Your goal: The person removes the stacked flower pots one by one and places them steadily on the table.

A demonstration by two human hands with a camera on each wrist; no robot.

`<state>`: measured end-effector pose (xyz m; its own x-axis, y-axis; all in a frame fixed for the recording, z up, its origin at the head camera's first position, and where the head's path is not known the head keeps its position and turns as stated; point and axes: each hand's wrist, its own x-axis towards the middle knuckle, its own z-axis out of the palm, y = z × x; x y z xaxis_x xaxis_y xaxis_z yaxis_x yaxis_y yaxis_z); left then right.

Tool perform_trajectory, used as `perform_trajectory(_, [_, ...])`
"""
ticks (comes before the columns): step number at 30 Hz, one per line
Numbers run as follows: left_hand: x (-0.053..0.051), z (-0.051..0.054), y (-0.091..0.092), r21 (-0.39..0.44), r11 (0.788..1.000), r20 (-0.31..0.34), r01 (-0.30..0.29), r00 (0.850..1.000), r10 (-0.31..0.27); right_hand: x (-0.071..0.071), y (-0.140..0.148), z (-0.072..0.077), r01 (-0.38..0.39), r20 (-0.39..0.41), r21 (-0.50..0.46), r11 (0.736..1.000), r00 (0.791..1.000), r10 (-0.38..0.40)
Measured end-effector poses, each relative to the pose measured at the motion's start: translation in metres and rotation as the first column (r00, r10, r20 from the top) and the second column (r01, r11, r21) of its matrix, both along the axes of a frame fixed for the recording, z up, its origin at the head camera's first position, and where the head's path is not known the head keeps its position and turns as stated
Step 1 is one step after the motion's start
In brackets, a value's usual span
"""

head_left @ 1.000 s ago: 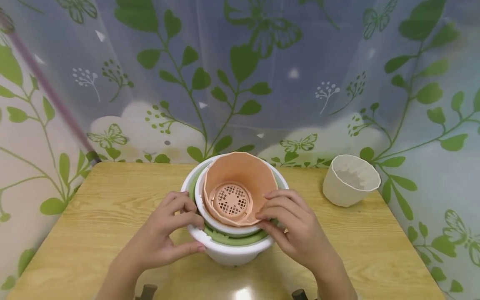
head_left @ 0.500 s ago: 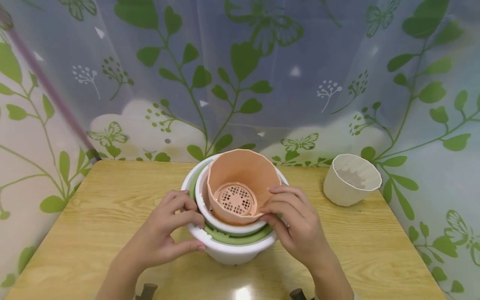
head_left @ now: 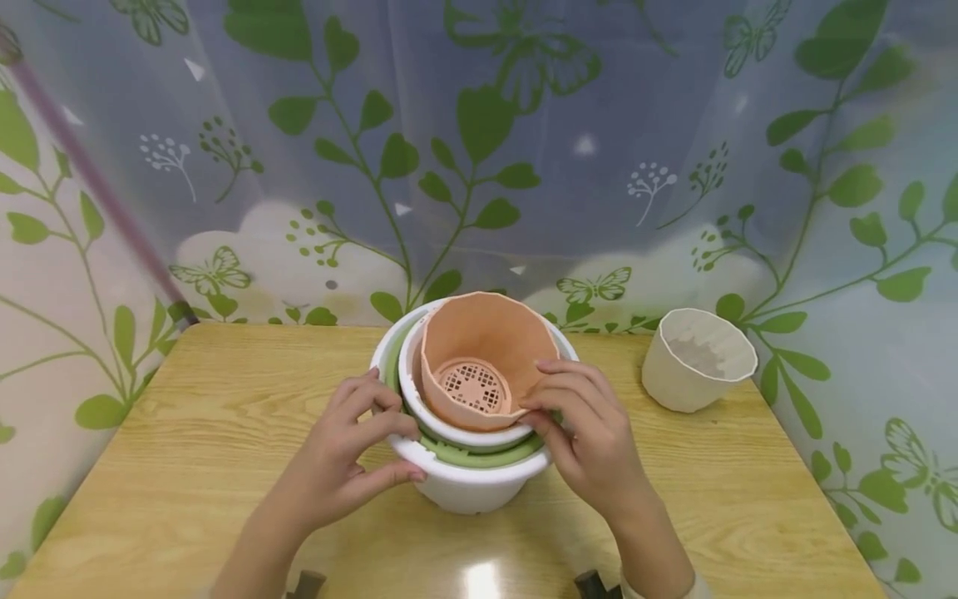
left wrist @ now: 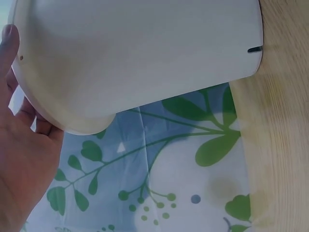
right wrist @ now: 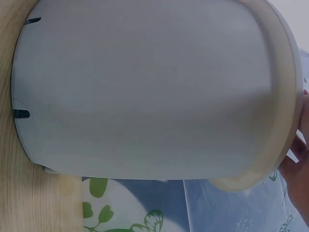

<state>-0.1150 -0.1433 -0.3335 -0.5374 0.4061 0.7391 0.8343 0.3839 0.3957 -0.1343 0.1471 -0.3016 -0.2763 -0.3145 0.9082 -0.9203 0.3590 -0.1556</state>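
Observation:
A nest of plastic flowerpots stands on the table. Outermost is a large white pot [head_left: 471,491], then a green pot [head_left: 486,457], a smaller white pot [head_left: 458,436] and an orange pot [head_left: 486,324] with a perforated base. My left hand [head_left: 346,453] grips the large white pot's left rim, fingers over the edge and thumb at the outer side. With my right hand [head_left: 591,428] I pinch the orange pot's near right rim; this pot sits tilted in the stack. Both wrist views mostly show the large white pot's wall [left wrist: 145,53], with small slots near its base.
A cream pot [head_left: 679,381] with a fluted inside stands at the table's back right. The wooden table [head_left: 247,383] meets a leaf-patterned curtain [head_left: 479,208] at its far edge. Two dark stubs [head_left: 308,582] poke in at the bottom edge.
The orange pot has shifted right and away from me, its tilt changing, with my right hand on its rim. The whole stack has edged slightly right and back; my left hand keeps its grip.

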Motion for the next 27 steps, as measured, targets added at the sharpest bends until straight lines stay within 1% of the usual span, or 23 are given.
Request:
perform_trajectory(2, [0.000,-0.001,0.001,-0.001,1.000,0.004,0.000,1.000,0.000,-0.001,0.000,-0.001,-0.006,0.003,-0.011,1.000,1.000,0.006])
perform_trajectory(5, [0.000,-0.002,0.001,0.000,1.000,0.005,0.002,1.000,-0.002,-0.001,0.000,0.000,-0.016,-0.019,-0.034,0.999,1.000,0.015])
perform_trajectory(8, [-0.001,-0.002,0.001,0.004,1.000,0.004,0.006,1.000,-0.006,0.000,0.000,0.003,0.000,-0.065,-0.076,0.997,0.998,-0.004])
perform_trajectory(11, [-0.001,-0.002,0.002,0.013,1.000,0.000,0.015,1.000,-0.015,0.004,0.001,0.010,0.034,-0.133,-0.151,0.988,0.990,-0.054])
perform_trajectory(14, [0.000,-0.002,0.003,0.017,1.000,-0.005,0.017,1.000,-0.017,0.007,0.002,0.019,0.053,-0.185,-0.246,0.968,0.978,-0.101])
perform_trajectory(16, [0.000,-0.002,0.003,0.014,1.000,-0.004,0.013,1.000,-0.013,0.008,0.004,0.023,0.067,-0.205,-0.303,0.951,0.970,-0.133])
perform_trajectory(20, [0.000,-0.002,0.003,0.003,1.000,-0.009,-0.003,1.000,0.003,0.008,0.008,0.031,0.079,-0.212,-0.396,0.915,0.962,-0.174])
perform_trajectory(23, [-0.001,-0.002,0.002,-0.006,1.000,-0.012,-0.018,1.000,0.018,0.008,0.012,0.035,0.071,-0.208,-0.446,0.892,0.961,-0.180])
perform_trajectory(27, [0.000,-0.002,0.002,-0.018,0.999,-0.008,-0.026,1.000,0.026,0.006,0.017,0.035,0.067,-0.207,-0.499,0.864,0.959,-0.194])
